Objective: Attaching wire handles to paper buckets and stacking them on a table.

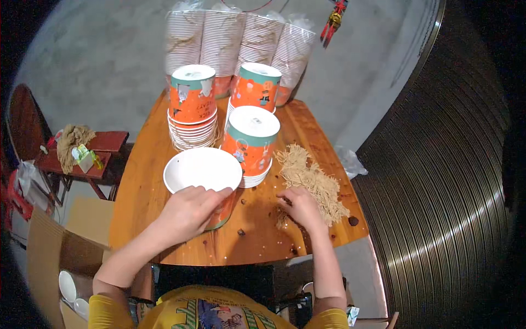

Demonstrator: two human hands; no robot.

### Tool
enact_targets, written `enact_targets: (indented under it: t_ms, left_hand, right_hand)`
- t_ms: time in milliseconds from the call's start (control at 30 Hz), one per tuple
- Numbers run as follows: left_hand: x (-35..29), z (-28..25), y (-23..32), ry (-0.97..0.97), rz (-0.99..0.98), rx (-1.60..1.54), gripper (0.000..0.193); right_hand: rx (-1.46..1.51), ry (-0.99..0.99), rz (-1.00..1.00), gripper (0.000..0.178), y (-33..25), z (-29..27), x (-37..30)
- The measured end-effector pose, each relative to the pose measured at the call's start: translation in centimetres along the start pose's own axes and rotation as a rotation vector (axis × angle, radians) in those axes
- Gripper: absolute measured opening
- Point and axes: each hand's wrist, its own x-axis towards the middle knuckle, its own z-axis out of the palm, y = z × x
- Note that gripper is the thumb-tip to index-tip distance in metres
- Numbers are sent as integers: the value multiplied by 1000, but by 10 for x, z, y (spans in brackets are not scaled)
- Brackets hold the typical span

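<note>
A paper bucket (203,170), white inside and orange with a green base outside, stands mouth up near the middle of the table. My left hand (186,216) is closed over its near rim, thumb pointing right along the edge. To the right lies a loose bundle of tan string (315,183). At its left edge my right hand (300,207) has its fingers curled in a pinch on the strands; the fingertips are partly hidden. Just behind the open bucket, an upside-down stack of the same buckets (249,142) stands close by.
More upside-down bucket stacks (193,101) (256,88) stand farther back on the wooden table (148,214). Tall bagged stacks (222,44) line the wall. A cardboard box (46,257) is at lower left; a red bench (109,142) stands beyond it. A ribbed shutter (444,181) rises on the right.
</note>
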Motion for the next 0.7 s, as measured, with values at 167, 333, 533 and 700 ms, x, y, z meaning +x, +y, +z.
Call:
enact_targets:
  t_ms: [167, 333, 533, 700]
  left_hand:
    - [-6, 15, -1, -21, 15, 29, 46]
    - [-14, 17, 4, 120, -12, -38, 48]
    - [-38, 35, 38, -95, -359, -834, 34]
    - [-50, 33, 31, -360, -661, -1089, 22]
  right_hand:
    - [-132, -76, -38, 24, 5, 12, -3]
    - [470, 110, -65, 8, -78, 1, -2]
    - [399, 62, -254, 10, -150, -20, -14]
    - [438, 80, 28, 13, -127, -9, -27]
